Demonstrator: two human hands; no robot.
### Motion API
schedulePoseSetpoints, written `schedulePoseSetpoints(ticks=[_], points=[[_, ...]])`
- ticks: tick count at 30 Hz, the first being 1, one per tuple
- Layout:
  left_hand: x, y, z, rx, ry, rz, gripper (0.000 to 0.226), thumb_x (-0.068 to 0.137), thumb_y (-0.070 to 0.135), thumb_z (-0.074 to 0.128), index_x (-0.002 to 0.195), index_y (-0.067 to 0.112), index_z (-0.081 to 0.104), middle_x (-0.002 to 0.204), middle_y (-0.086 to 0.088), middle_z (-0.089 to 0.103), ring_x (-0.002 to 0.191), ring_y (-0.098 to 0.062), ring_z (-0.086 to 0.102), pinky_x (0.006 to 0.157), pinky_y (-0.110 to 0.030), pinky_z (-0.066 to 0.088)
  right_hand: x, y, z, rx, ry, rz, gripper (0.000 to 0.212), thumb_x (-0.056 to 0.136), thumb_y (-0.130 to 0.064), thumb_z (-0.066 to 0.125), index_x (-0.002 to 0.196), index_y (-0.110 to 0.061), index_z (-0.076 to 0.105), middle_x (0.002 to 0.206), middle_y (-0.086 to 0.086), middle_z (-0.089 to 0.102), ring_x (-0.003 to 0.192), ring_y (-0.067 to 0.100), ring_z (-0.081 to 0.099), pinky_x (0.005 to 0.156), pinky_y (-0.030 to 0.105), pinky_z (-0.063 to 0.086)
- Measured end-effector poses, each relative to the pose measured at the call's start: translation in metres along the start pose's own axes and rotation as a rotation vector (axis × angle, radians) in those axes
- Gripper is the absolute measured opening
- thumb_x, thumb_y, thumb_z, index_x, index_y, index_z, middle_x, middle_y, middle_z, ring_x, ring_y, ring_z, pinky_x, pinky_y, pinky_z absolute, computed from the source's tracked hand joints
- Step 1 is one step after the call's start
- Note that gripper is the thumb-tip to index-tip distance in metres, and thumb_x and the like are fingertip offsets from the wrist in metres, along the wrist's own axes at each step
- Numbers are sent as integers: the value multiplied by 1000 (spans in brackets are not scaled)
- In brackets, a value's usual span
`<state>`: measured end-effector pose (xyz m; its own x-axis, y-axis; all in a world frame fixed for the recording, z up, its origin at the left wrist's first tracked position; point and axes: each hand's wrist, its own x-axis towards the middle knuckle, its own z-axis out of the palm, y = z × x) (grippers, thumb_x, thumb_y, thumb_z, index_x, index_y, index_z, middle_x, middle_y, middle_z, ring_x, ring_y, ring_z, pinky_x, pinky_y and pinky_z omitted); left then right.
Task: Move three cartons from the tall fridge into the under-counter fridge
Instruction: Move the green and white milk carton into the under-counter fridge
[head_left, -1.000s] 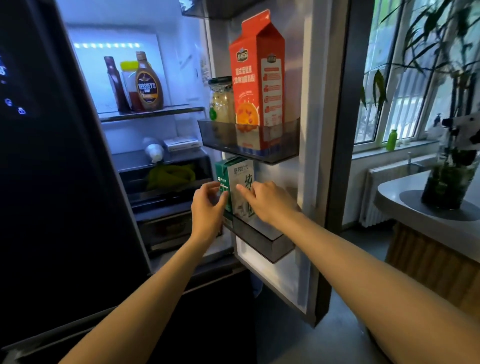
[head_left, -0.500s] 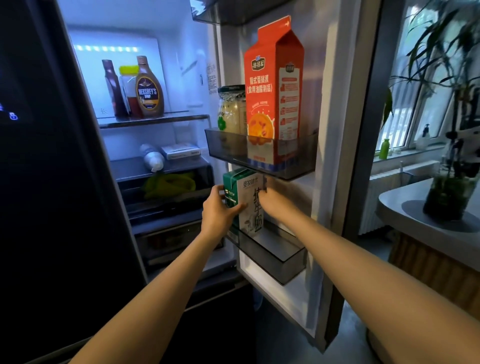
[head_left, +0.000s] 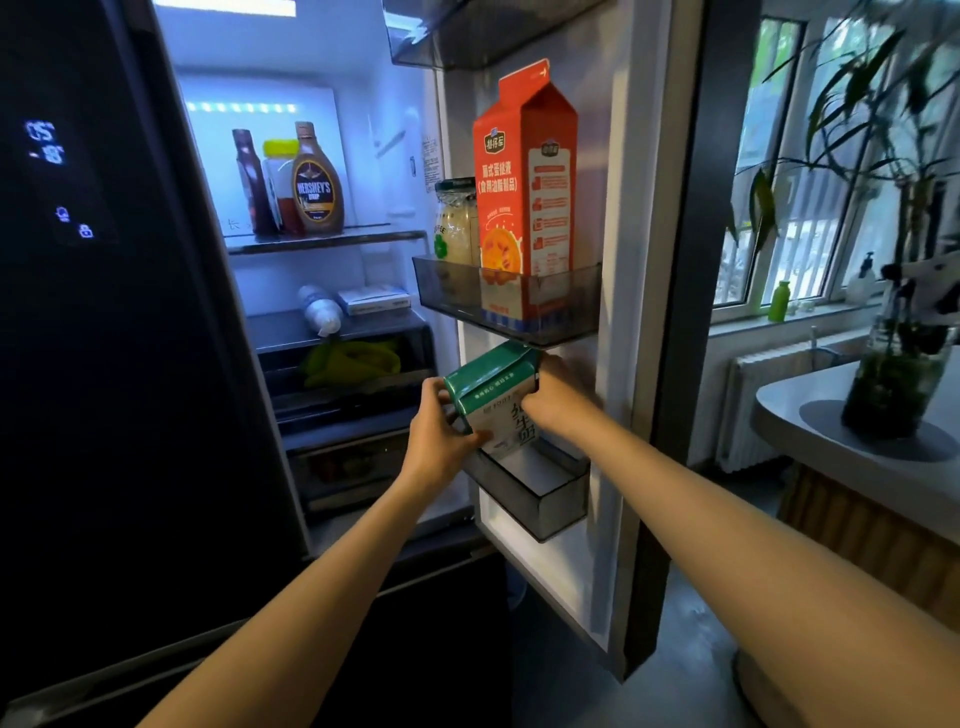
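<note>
Lifting from: my tall fridge's lower door bin (head_left: 540, 506), under the upper door bin (head_left: 511, 306)
Carton: green carton (head_left: 493, 397), tilted, partly out
Hands: my left hand (head_left: 441, 434) and right hand (head_left: 553, 397) curl round its sides
Tip: I'd keep it tilted, clearing the bin above

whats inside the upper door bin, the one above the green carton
The upper door bin holds a tall orange carton and, left of it, a glass jar of pale contents. Anything directly behind the carton is hidden.
</note>
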<state>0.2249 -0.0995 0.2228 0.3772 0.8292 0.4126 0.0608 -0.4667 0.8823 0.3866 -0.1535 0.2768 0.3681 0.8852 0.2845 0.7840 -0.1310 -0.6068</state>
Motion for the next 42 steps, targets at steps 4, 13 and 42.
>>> schedulePoseSetpoints(ticks=[4, 13, 42], points=[[-24, 4, 9, -13, 75, 68, 62, 81, -9, 79, 130, 7, 46, 127, -1, 62, 105, 10, 64, 80, -16, 58, -21, 8, -4, 116, -37, -72, 56, 88, 2, 53, 140, -16, 44, 121, 10, 64, 118, 33, 59, 99, 43, 51], [-74, 42, 18, -61, 155, 154, 59, 86, -4, 75, 133, 21, 49, 127, 15, 64, 118, -8, 67, 90, -36, 63, -78, 20, -31, 231, 21, -382, 59, 89, -6, 59, 143, -20, 43, 120, -4, 56, 113, 17, 57, 85, 19, 44], [-130, 95, 40, -139, 303, 50, 54, 109, 44, 35, 161, 29, 27, 146, -13, 49, 126, -29, 62, 101, -56, 55, -122, 10, -39, 206, 125, -446, 67, 93, -75, 35, 135, -25, 51, 112, -12, 63, 77, -1, 67, 57, 19, 58]])
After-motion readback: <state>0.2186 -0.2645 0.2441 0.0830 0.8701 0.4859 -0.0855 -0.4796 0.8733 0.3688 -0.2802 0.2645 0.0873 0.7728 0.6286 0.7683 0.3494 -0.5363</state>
